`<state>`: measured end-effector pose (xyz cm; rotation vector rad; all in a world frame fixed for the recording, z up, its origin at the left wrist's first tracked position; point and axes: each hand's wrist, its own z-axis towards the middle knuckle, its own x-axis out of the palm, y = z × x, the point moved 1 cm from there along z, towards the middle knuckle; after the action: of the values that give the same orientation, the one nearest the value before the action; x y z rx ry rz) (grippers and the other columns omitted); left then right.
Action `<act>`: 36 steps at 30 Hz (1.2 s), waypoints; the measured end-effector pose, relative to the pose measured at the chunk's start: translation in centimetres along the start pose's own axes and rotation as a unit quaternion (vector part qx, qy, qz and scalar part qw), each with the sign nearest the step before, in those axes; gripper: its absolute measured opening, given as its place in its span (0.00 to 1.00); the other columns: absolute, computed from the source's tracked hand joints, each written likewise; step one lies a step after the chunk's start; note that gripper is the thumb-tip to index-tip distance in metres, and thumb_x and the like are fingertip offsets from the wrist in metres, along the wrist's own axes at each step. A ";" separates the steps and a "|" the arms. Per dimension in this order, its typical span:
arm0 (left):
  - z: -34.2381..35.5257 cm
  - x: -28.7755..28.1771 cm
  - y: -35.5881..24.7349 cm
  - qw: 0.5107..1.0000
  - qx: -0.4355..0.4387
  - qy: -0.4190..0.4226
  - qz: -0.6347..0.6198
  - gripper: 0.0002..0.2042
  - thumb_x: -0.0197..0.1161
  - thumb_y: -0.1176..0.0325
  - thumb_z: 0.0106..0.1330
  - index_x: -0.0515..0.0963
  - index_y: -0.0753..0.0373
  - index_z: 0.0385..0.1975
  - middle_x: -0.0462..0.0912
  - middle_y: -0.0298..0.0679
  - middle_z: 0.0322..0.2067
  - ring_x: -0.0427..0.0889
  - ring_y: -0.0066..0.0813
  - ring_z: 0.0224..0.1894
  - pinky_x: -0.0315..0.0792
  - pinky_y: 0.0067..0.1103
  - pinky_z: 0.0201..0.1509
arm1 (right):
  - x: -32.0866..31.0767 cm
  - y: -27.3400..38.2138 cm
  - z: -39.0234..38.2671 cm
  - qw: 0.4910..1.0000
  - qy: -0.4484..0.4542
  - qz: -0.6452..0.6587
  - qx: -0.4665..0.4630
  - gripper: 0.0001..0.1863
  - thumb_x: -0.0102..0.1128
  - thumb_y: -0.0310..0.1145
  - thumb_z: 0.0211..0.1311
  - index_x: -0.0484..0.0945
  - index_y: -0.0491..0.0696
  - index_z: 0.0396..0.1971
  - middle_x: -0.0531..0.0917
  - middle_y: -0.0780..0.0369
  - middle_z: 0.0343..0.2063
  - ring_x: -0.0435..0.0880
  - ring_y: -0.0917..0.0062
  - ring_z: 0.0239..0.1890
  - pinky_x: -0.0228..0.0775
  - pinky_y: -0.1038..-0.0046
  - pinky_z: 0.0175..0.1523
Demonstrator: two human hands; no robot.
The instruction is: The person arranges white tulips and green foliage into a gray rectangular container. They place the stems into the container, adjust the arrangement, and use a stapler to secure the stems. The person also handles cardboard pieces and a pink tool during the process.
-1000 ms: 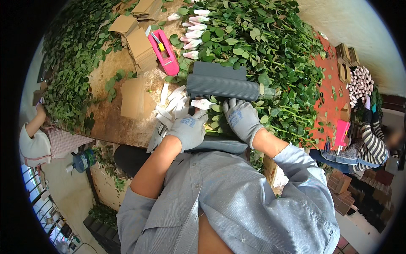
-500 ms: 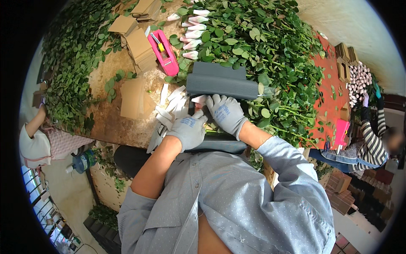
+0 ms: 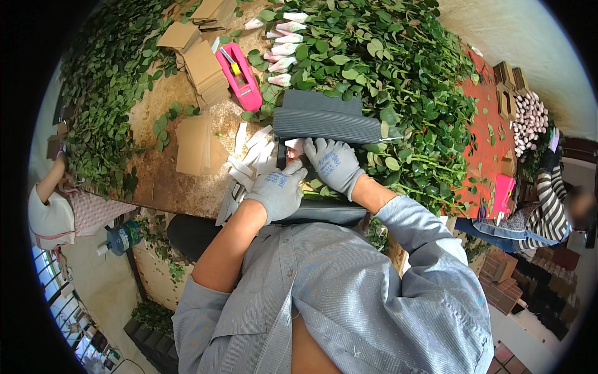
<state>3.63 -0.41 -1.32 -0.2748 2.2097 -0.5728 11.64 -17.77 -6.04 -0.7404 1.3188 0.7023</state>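
In grey work gloves, both my hands are close together in front of a dark grey ribbed pad [image 3: 327, 124]. Between their fingertips sits a pink rose bud [image 3: 293, 151] with a pale wrap around its head. My left hand [image 3: 278, 189] has its fingers closed at the near side of the bud. Bent fingers of my right hand [image 3: 333, 166] press at the bud's right side. Green stems and leaves show under the hands. White paper strips [image 3: 256, 151] lie left of the bud. My fingers hide part of the bud and its stem.
A pink tape dispenser [image 3: 240, 77] and cardboard stacks [image 3: 207, 73] are on the left. Wrapped rose buds [image 3: 286, 48] line the leafy stems [image 3: 386, 62] behind the pad. Another person [image 3: 551, 193] works at the far right, beside many buds; someone else's arm [image 3: 50, 177] shows at left.
My right fingers have shifted slightly on the rose bud, and my left hand stays nearly in place. At the far right, the other person's arms have moved.
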 end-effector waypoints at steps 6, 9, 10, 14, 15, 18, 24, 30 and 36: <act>0.0 0.2 0.1 1.000 0.004 -0.009 0.000 0.25 0.49 0.61 0.73 0.70 0.58 0.69 0.66 0.41 0.73 0.79 0.48 0.62 0.72 0.44 0.64 | 0.7 0.0 0.1 1.000 0.002 0.011 -0.001 0.20 0.56 0.35 0.64 0.73 0.45 0.54 0.79 0.59 0.33 0.84 0.69 0.25 0.75 0.66 0.27; -0.1 0.1 0.0 1.000 0.001 -0.007 0.005 0.25 0.50 0.61 0.73 0.70 0.58 0.69 0.66 0.41 0.73 0.78 0.47 0.63 0.72 0.43 0.65 | 0.4 -0.2 -0.2 1.000 -0.008 0.017 -0.013 0.22 0.56 0.35 0.65 0.73 0.45 0.58 0.79 0.57 0.35 0.84 0.68 0.26 0.75 0.66 0.28; -0.1 0.1 0.0 1.000 -0.001 -0.005 0.005 0.25 0.50 0.61 0.73 0.70 0.58 0.69 0.66 0.41 0.73 0.78 0.47 0.63 0.71 0.43 0.65 | 0.1 -0.2 -0.2 1.000 -0.011 0.018 -0.021 0.23 0.56 0.35 0.65 0.72 0.45 0.59 0.80 0.57 0.35 0.84 0.68 0.26 0.76 0.65 0.28; -0.1 0.0 0.0 1.000 -0.001 -0.005 -0.002 0.25 0.50 0.61 0.73 0.70 0.58 0.69 0.66 0.41 0.72 0.77 0.47 0.64 0.71 0.42 0.66 | 0.1 -0.2 -0.2 1.000 0.007 0.015 -0.024 0.25 0.55 0.35 0.65 0.71 0.46 0.62 0.80 0.56 0.36 0.84 0.67 0.28 0.76 0.65 0.29; -0.2 0.0 -0.1 1.000 0.000 -0.004 -0.003 0.25 0.50 0.61 0.73 0.70 0.58 0.69 0.67 0.42 0.72 0.77 0.47 0.64 0.71 0.42 0.66 | 0.2 -0.1 -0.1 0.999 0.016 0.019 -0.023 0.25 0.55 0.35 0.65 0.71 0.46 0.62 0.80 0.56 0.37 0.85 0.67 0.28 0.76 0.64 0.29; -0.1 0.3 0.2 1.000 0.005 -0.021 -0.006 0.25 0.51 0.61 0.72 0.71 0.59 0.68 0.69 0.43 0.71 0.76 0.47 0.65 0.70 0.41 0.67 | 0.3 -0.1 0.1 0.999 0.028 0.016 -0.027 0.26 0.55 0.35 0.65 0.71 0.45 0.63 0.80 0.56 0.37 0.85 0.66 0.29 0.77 0.64 0.29; 0.0 0.9 0.7 0.995 0.031 -0.065 -0.063 0.24 0.55 0.63 0.70 0.73 0.61 0.66 0.72 0.48 0.68 0.76 0.50 0.64 0.71 0.38 0.66 | -0.5 -0.1 0.4 0.998 0.050 0.015 -0.037 0.25 0.55 0.34 0.66 0.72 0.44 0.63 0.81 0.56 0.37 0.86 0.64 0.30 0.78 0.62 0.29; 0.0 0.5 1.9 0.968 0.020 -0.166 -0.186 0.21 0.60 0.62 0.69 0.78 0.64 0.59 0.80 0.49 0.58 0.83 0.48 0.54 0.75 0.34 0.60 | -0.4 -0.1 0.3 0.999 0.031 0.010 -0.039 0.25 0.54 0.33 0.67 0.71 0.44 0.62 0.81 0.55 0.37 0.86 0.64 0.29 0.78 0.62 0.28; 1.7 1.9 6.0 0.932 -0.016 -0.252 -0.261 0.18 0.65 0.66 0.68 0.82 0.68 0.53 0.84 0.48 0.51 0.83 0.40 0.54 0.74 0.28 0.62 | 0.2 -0.1 0.1 0.999 0.027 0.021 -0.025 0.25 0.54 0.33 0.67 0.70 0.45 0.63 0.80 0.56 0.36 0.85 0.65 0.28 0.77 0.62 0.28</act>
<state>3.68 3.61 -6.44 -0.9371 1.6371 -0.6584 11.79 -17.72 -6.24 -0.7788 1.3730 0.7555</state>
